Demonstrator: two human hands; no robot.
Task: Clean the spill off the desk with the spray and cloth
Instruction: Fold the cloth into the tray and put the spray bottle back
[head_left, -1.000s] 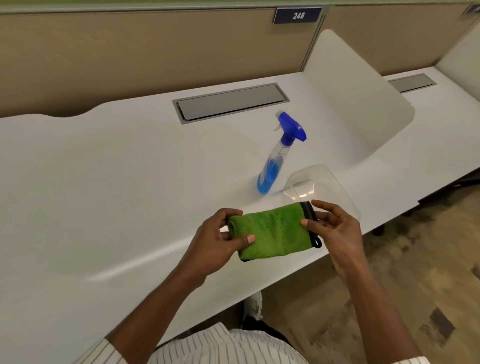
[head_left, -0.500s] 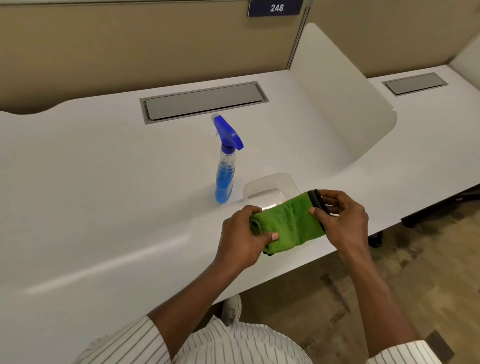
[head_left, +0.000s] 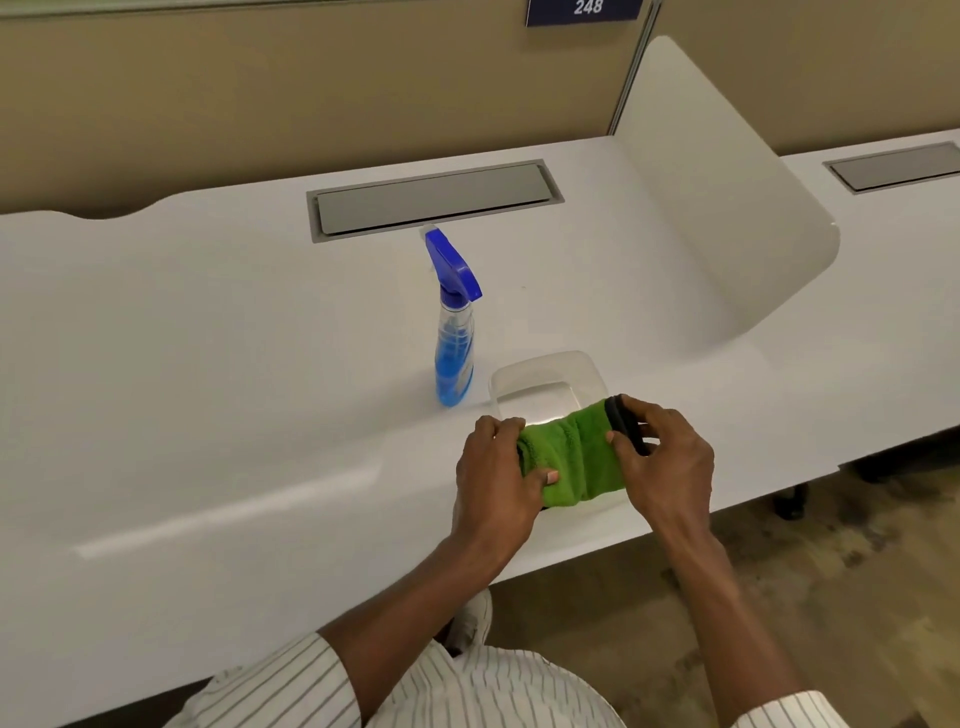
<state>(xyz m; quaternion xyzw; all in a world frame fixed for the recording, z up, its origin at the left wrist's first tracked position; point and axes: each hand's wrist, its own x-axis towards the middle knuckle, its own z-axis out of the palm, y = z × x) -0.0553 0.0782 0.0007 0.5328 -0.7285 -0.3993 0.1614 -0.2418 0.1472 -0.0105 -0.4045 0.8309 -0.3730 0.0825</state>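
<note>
Head view shows us gripping the green cloth (head_left: 569, 454) with both hands just above the near edge of the white desk (head_left: 208, 364). Our left hand (head_left: 496, 478) is closed around the cloth's left end, thumb pressed on top. Our right hand (head_left: 662, 457) pinches its black-trimmed right end between thumb and fingers. Just behind the cloth sits a clear plastic container (head_left: 548, 379), and beside that, to the left, the blue spray bottle (head_left: 454, 332) stands upright. We cannot make out any spill on the desk.
</note>
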